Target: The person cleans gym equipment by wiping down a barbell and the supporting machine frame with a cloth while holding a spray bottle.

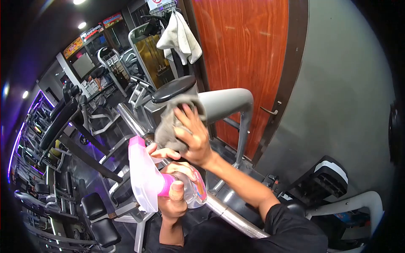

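Note:
A clear spray bottle (141, 179) with a pink nozzle and collar is gripped in my left hand (174, 204), held tilted in front of my body. My left fingers wrap around its neck and body. Just beyond it, my right hand (196, 141) presses a grey cloth (166, 126) against the grey tubular frame (228, 101) of a gym machine, below a black round-ended pad (175, 89). The cloth and right fingers are slightly blurred. A silver textured bar (238, 223) runs diagonally beneath both hands.
White towels (181, 38) hang on a rack beside a reddish wooden door (249, 50). A grey wall (346, 84) stands on the right, with a black step-like piece of equipment (325, 177) below. Several gym machines and a black padded seat (105, 232) fill the left.

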The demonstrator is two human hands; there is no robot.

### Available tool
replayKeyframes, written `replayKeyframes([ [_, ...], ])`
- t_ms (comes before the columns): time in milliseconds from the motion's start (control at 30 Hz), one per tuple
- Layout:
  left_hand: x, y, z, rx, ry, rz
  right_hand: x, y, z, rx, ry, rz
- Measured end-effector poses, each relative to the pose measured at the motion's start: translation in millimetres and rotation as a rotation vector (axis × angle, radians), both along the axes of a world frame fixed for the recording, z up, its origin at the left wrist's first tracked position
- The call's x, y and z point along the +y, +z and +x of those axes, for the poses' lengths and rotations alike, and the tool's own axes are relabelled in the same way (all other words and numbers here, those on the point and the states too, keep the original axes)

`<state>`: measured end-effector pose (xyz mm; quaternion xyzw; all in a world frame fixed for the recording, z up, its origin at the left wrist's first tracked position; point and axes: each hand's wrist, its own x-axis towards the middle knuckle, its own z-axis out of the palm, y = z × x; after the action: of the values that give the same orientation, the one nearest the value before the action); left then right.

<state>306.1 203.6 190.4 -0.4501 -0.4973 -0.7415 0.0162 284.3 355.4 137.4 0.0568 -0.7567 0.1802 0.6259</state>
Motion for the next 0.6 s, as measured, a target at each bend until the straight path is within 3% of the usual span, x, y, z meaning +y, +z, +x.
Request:
replayKeyframes([
  [67,3,7,6,-0.037,-0.003,0.068,0,43,8,-0.015,-0.012,0.069],
  [133,3,5,6,-0.036,0.009,0.068,-7,45,11,-0.013,0.009,0.019],
  [200,2,6,6,-0.026,0.01,0.053,-8,20,7,-0.005,-0.052,0.032],
  [300,-2,2,1,-0.006,-0.003,0.044,-8,-60,0,0.005,0.017,0.025],
  [367,-4,-3,-3,0.035,0.023,0.02,-2,-65,-6,0.033,0.031,0.057],
  [533,2,1,5,-0.027,0.027,0.072,1,38,-4,0.075,-0.011,0.056],
  [600,3,6,9,-0.063,0.016,0.086,0,52,0,0.054,-0.003,0.079],
])
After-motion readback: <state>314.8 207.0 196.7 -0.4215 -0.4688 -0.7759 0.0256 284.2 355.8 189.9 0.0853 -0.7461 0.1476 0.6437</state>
